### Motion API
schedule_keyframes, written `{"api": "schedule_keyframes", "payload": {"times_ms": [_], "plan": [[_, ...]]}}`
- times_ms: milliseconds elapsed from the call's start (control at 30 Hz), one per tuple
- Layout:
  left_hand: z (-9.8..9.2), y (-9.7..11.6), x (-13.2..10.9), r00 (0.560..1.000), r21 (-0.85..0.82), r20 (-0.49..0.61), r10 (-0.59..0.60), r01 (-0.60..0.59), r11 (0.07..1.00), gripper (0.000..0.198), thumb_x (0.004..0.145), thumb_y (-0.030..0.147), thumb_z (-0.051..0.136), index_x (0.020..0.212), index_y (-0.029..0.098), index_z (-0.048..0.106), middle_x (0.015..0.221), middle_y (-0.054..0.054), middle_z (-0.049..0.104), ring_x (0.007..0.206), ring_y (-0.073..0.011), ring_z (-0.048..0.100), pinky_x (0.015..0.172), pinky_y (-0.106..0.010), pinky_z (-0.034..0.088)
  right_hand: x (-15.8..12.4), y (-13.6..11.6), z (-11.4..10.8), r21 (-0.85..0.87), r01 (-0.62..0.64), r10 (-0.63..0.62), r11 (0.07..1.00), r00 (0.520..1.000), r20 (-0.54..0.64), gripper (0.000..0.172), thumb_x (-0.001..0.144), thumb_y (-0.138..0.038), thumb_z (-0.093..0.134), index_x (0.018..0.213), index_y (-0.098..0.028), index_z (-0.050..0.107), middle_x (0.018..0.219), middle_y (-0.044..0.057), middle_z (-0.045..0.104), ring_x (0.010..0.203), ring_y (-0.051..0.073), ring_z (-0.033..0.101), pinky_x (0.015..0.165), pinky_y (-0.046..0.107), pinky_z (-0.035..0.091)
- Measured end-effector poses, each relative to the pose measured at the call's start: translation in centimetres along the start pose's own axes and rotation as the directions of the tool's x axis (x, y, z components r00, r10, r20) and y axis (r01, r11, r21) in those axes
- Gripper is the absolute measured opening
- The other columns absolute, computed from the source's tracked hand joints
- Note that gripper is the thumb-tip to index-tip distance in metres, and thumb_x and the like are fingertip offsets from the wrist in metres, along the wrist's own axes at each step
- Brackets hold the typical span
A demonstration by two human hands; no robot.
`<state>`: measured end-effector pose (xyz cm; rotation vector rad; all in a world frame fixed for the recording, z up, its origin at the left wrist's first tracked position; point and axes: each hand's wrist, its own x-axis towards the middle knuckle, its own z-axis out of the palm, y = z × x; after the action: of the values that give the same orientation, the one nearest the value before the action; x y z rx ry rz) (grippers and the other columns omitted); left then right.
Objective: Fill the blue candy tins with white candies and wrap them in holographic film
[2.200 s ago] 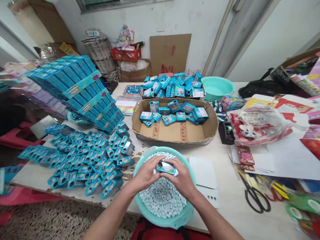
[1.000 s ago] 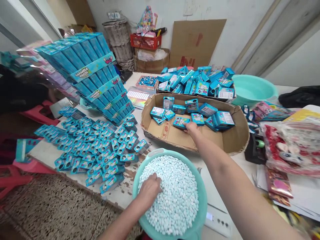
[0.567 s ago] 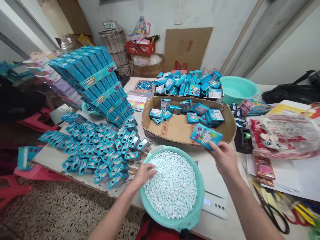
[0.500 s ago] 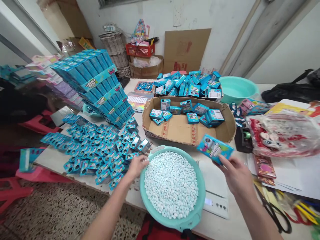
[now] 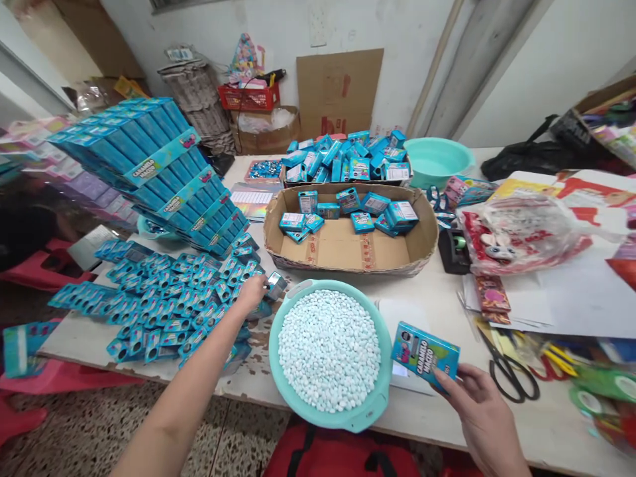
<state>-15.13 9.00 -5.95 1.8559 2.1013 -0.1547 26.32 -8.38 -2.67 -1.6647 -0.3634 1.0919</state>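
Your right hand [image 5: 479,397] pinches a blue printed cardboard box [image 5: 424,354] by one corner, probably to leave its front uncovered, right of a round turquoise plastic basin [image 5: 328,417] of pale pellets [image 5: 330,344]. Your left hand [image 5: 253,290] is at standing blue cardboard boxes [image 5: 166,298], left; you cannot tell its grip. The basin reaches the white tabletop's [image 5: 417,419] near edge, leaving little room.

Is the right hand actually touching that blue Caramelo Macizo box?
Touching: the head view shows the right hand holding the blue box, its thumb pressed over the printed face near the lower right corner.
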Motion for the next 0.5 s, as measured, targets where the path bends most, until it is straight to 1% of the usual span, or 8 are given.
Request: {"api": "schedule_keyframes", "payload": {"times_ms": [67, 167, 233, 300, 367, 433, 500], "plan": [[-0.3, -0.1, 0.0, 1.0, -0.005, -0.004, 0.008, -0.008, 1.0, 0.018, 0.072, 0.013, 0.054, 0.085, 0.017, 0.065, 0.087, -0.005, 0.068, 0.089, -0.019, 0.06, 0.074, -0.023, 0.04, -0.5, 0.0, 0.7, -0.025, 0.067, -0.066, 0.997, 0.998, 0.017, 0.059, 0.041, -0.036, 0.087, 0.088, -0.021, 0.054, 0.081, 0.0, 0.067, 0.077, 0.017, 0.063, 0.065, 0.026, 0.055], [-0.6, 0.2, -0.4, 0.999, -0.024, -0.032, 0.02, -0.021, 0.999, 0.016, 0.075, 0.016, 0.05, 0.082, 0.016, 0.064, 0.085, -0.005, 0.068, 0.086, -0.019, 0.061, 0.073, -0.024, 0.041, -1.2, -0.3, 1.5, -0.105, 0.181, -0.174, 0.978, 0.982, 0.076, 0.053, 0.049, -0.037, 0.084, 0.091, -0.02, 0.057, 0.084, 0.002, 0.066, 0.082, 0.02, 0.062, 0.073, 0.031, 0.053], [-0.1, 0.9, -1.4, 0.997, -0.107, -0.076, 0.019, -0.027, 0.994, 0.017, 0.078, 0.02, 0.047, 0.081, 0.016, 0.063, 0.082, -0.004, 0.068, 0.081, -0.0178, 0.062, 0.071, -0.023, 0.043, -1.4, -0.5, 1.8, -0.16, 0.237, -0.221, 0.958, 0.969, 0.108, 0.048, 0.053, -0.038, 0.081, 0.092, -0.02, 0.059, 0.086, 0.003, 0.066, 0.08, 0.02, 0.061, 0.074, 0.033, 0.051], [1.2, 2.2, -3.0, 0.993, -0.261, -0.108, 0.052, -0.079, 0.962, 0.017, 0.079, 0.025, 0.046, 0.081, 0.018, 0.062, 0.08, -0.001, 0.068, 0.077, -0.0161, 0.062, 0.07, -0.023, 0.045, -1.5, -0.6, 1.8, -0.19, 0.25, -0.23, 0.95, 0.966, 0.12, 0.047, 0.056, -0.039, 0.08, 0.094, -0.02, 0.061, 0.088, 0.003, 0.066, 0.079, 0.021, 0.06, 0.074, 0.034, 0.05], [3.2, 4.1, -5.1, 0.979, -0.382, -0.132, 0.155, -0.194, 0.903, 0.018, 0.08, 0.028, 0.047, 0.081, 0.019, 0.062, 0.083, 0.0, 0.068, 0.079, -0.0158, 0.062, 0.074, -0.024, 0.047, -1.5, -0.6, 1.6, -0.168, 0.234, -0.217, 0.958, 0.97, 0.114, 0.049, 0.057, -0.04, 0.079, 0.098, -0.02, 0.062, 0.091, 0.003, 0.067, 0.08, 0.021, 0.06, 0.074, 0.034, 0.05], [5.4, 6.1, -7.3, 0.949, -0.388, -0.194, 0.249, -0.307, 0.869, 0.019, 0.081, 0.031, 0.048, 0.086, 0.02, 0.063, 0.095, -0.003, 0.068, 0.092, -0.0188, 0.061, 0.086, -0.03, 0.046, -1.3, -0.4, 1.1, -0.046, 0.181, -0.178, 0.982, 0.981, 0.074, 0.049, 0.057, -0.041, 0.079, 0.099, -0.021, 0.062, 0.092, 0.003, 0.068, 0.082, 0.021, 0.06, 0.075, 0.035, 0.05], [7.0, 8.1, -9.2, 0.913, -0.358, -0.28, 0.296, -0.385, 0.85, 0.023, 0.082, 0.033, 0.051, 0.097, 0.019, 0.062, 0.109, -0.008, 0.065, 0.108, -0.0234, 0.056, 0.096, -0.038, 0.041, -0.9, -0.1, 0.6, 0.16, 0.06, -0.069, 0.985, 0.996, 0.051, 0.044, 0.059, -0.042, 0.079, 0.094, -0.022, 0.062, 0.091, 0.001, 0.068, 0.082, 0.02, 0.062, 0.075, 0.035, 0.051]]}}
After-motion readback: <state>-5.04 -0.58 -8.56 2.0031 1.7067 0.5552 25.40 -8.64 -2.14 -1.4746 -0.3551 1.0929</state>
